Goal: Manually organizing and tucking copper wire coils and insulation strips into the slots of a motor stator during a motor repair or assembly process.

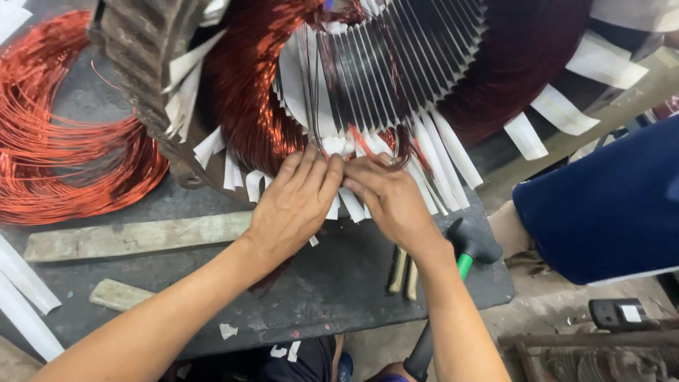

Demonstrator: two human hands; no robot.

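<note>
Both grips are pinching narrowly: the left hand [293,205] and the right hand [392,201] are meeting fingertip to fingertip on a white insulating paper strip [338,147] at the lower rim of the large round motor stator with dark steel slots [396,64]. The strip is sitting at the slot mouth, between bundles of reddish copper winding wire [247,92] and neighbouring paper strips. Doing this well, I judge, is calling for fingers staying close to the slot, paper kept flat and aligned, and no scraping of the wire enamel. A loose coil of copper wire [64,141] is lying left on the dark metal surface [332,283]; a black-headed mallet with a green handle [470,244] is resting just beside the right wrist.
</note>
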